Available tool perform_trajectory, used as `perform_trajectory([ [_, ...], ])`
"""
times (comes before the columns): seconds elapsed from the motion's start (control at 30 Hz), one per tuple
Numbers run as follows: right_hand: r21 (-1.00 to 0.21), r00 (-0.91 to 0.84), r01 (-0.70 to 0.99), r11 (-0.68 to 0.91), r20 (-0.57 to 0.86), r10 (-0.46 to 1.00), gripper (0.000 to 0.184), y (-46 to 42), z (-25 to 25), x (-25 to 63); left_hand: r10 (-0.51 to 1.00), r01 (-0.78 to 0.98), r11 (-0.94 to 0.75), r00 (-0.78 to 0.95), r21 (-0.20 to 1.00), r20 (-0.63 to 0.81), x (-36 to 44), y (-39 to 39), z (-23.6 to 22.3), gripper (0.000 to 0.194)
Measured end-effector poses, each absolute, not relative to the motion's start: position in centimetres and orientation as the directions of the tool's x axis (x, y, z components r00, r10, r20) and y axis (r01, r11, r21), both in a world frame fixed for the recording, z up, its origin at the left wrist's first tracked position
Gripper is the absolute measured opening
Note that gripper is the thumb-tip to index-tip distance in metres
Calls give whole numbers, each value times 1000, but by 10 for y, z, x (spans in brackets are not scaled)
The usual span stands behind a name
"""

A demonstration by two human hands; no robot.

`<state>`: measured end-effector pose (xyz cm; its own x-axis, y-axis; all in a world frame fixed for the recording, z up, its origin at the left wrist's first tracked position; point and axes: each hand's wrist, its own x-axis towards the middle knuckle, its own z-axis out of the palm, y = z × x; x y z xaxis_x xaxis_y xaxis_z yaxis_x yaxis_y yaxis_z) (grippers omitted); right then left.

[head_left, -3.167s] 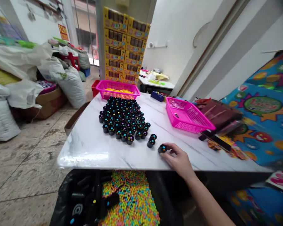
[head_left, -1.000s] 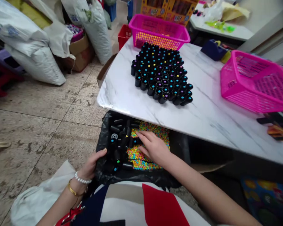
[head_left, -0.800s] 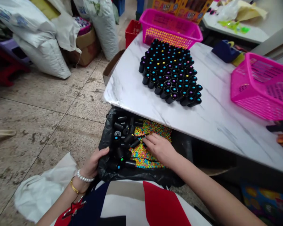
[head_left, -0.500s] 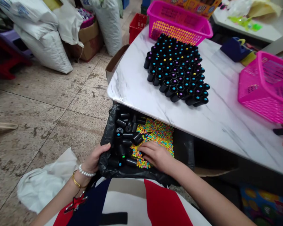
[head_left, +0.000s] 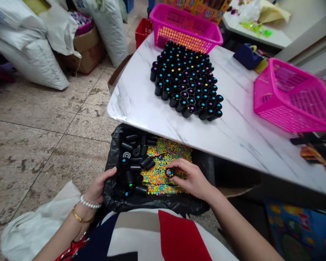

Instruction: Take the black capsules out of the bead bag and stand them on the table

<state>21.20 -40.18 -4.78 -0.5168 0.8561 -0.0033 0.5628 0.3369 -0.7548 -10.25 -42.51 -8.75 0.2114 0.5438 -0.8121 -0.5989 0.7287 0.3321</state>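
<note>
Pinching a small black plastic tube (head_left: 170,172) at the fingertips of the right hand (head_left: 193,180), fingers curled narrow around it, its open end facing up, just over the heap of tiny multicoloured beads (head_left: 163,166). Gripping the near rim of the black bin-bag liner (head_left: 152,207) with the left hand (head_left: 99,186), closed on the plastic. Lying loose between both hands, nearer the left: more black tubes (head_left: 134,163), long axes mostly sideways.

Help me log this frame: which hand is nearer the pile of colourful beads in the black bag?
Right. The right hand rests on the colourful beads, pinching a small black tube. The left hand grips the black bag at its near-left rim, off the beads.
</note>
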Motion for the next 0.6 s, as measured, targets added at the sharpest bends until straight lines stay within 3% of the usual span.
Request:
perform_trajectory([
  [0.17,-673,-578,585,452,45,815,34,-406,-46,215,546,-618,711,183,336,-818,-102,-429,-91,25],
  [0.37,-636,-587,627,450,-6,810,33,-408,-51,216,558,-630,703,199,331,-806,-102,-428,-92,24],
  [0.6,-684,-563,600,414,5,826,29,-403,-52,213,553,-619,708,186,341,-812,-102,-428,-91,26],
])
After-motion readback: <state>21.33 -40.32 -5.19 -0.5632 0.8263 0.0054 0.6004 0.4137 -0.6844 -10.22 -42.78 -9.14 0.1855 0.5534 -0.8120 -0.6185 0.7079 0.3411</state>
